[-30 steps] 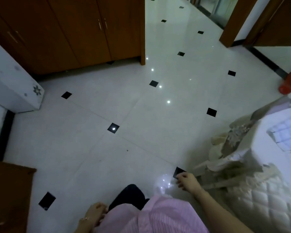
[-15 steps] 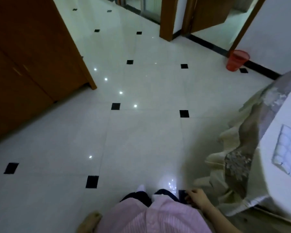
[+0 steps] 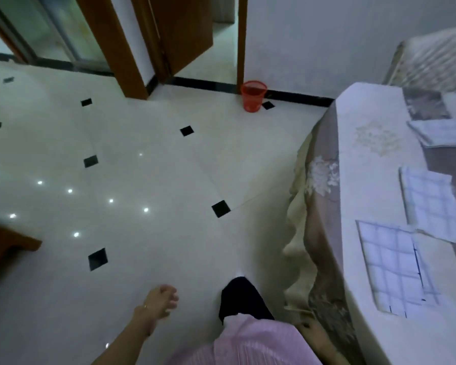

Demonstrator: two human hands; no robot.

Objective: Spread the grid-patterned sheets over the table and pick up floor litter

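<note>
Flatly on the desk (image 3: 366,164), nearest grid sheet (image 3: 390,264), long axis pointing away; left hand (image 3: 160,301) relaxed, empty; right hand (image 3: 311,334): grip unclear.

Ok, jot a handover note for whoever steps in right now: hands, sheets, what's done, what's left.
Left hand relaxed, empty. Right hand low by the tablecloth, too dim to judge its grip.
Nearest grid sheet and second grid sheet lie flat on the table; folded stack behind them, not yet spread.
No litter visible on the floor; red wastebasket stands by the wall.
</note>
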